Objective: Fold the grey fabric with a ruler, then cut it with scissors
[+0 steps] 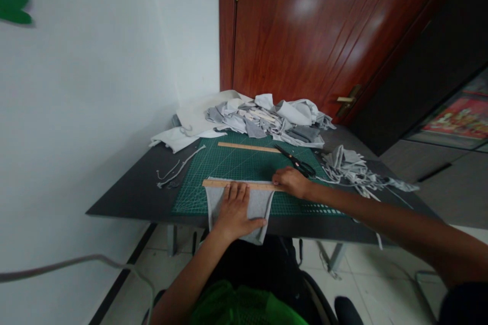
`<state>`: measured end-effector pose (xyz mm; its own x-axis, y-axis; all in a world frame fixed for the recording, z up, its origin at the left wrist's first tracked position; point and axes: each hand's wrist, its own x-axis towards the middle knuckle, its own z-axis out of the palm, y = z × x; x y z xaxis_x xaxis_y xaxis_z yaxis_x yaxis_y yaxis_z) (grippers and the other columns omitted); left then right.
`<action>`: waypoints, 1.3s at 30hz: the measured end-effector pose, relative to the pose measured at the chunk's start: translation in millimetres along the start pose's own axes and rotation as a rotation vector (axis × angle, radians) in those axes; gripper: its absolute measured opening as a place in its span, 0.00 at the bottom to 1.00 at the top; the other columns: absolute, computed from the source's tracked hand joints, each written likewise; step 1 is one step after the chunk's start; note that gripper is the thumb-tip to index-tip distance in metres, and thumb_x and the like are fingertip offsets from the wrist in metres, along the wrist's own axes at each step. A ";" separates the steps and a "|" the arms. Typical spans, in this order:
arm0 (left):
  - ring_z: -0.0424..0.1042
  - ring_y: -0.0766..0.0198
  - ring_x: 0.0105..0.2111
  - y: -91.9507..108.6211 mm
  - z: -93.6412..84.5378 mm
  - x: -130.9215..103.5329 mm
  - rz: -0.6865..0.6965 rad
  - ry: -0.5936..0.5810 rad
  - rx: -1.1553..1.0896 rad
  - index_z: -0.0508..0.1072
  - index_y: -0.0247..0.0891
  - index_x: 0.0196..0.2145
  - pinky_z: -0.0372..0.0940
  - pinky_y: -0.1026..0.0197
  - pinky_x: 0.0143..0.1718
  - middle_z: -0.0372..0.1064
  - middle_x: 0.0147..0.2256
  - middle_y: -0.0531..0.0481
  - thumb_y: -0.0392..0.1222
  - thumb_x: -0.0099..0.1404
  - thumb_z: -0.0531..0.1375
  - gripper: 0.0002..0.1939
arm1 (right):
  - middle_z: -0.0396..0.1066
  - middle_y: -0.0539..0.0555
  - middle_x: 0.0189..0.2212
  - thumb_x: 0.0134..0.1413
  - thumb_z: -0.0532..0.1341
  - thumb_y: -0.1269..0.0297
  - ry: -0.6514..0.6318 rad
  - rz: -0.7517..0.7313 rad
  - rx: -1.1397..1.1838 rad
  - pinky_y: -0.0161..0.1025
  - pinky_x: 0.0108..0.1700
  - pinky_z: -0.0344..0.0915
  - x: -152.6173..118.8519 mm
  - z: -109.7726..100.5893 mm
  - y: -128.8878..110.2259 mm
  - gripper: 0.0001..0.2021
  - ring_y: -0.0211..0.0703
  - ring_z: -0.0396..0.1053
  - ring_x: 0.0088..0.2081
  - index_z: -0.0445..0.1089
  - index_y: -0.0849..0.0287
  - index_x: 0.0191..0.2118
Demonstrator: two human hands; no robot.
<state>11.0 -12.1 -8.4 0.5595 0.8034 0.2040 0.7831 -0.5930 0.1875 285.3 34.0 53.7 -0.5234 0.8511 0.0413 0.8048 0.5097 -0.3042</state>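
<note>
Grey fabric piece (pixel 256 204) lies at the near edge of the green cutting mat (pixel 236 165), pinned by the left hand (pixel 235 213), fingers spread flat. Wooden ruler (pixel 238 184) runs left-right along its far edge; the right hand (pixel 290 182) presses the ruler's right end, apparently closed around nothing.

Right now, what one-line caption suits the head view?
Left hand flat on grey fabric, right hand at a wooden ruler's end, on a green cutting mat.

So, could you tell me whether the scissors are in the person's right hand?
No, the scissors lie on the green mat just beyond the right hand, which rests on the ruler.
</note>
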 end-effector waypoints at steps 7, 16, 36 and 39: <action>0.42 0.34 0.74 1.2 -3.8 -1.1 -0.009 -0.024 -0.022 0.58 0.25 0.72 0.36 0.36 0.74 0.51 0.72 0.30 0.79 0.59 0.57 0.61 | 0.72 0.55 0.35 0.66 0.57 0.61 0.323 0.087 0.514 0.45 0.46 0.65 17.9 28.9 -6.4 0.07 0.48 0.70 0.39 0.67 0.55 0.36; 0.42 0.34 0.74 -1.3 1.1 -4.8 -0.011 -0.002 -0.032 0.56 0.29 0.73 0.38 0.34 0.73 0.51 0.73 0.31 0.82 0.58 0.54 0.62 | 0.65 0.47 0.27 0.62 0.58 0.38 0.346 0.114 1.101 0.36 0.27 0.65 91.9 57.2 -45.7 0.21 0.39 0.64 0.25 0.62 0.53 0.37; 0.45 0.35 0.74 0.3 -8.7 0.6 0.027 -0.039 0.028 0.56 0.30 0.72 0.43 0.34 0.73 0.52 0.72 0.31 0.78 0.60 0.59 0.58 | 0.70 0.46 0.28 0.47 0.75 0.64 -0.025 0.092 0.494 0.34 0.32 0.53 45.5 31.8 5.8 0.12 0.40 0.66 0.31 0.76 0.57 0.38; 0.42 0.36 0.74 1.2 -11.3 1.2 0.037 -0.050 0.043 0.58 0.33 0.72 0.41 0.34 0.73 0.50 0.73 0.34 0.76 0.61 0.60 0.56 | 0.70 0.46 0.27 0.53 0.71 0.65 -0.031 0.116 0.450 0.34 0.31 0.54 46.5 34.4 10.6 0.06 0.39 0.67 0.30 0.77 0.58 0.36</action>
<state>9.6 -12.4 2.9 0.6002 0.7833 0.1615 0.7720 -0.6202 0.1390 259.9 74.6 19.7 -0.4506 0.8917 -0.0438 0.6605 0.3000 -0.6883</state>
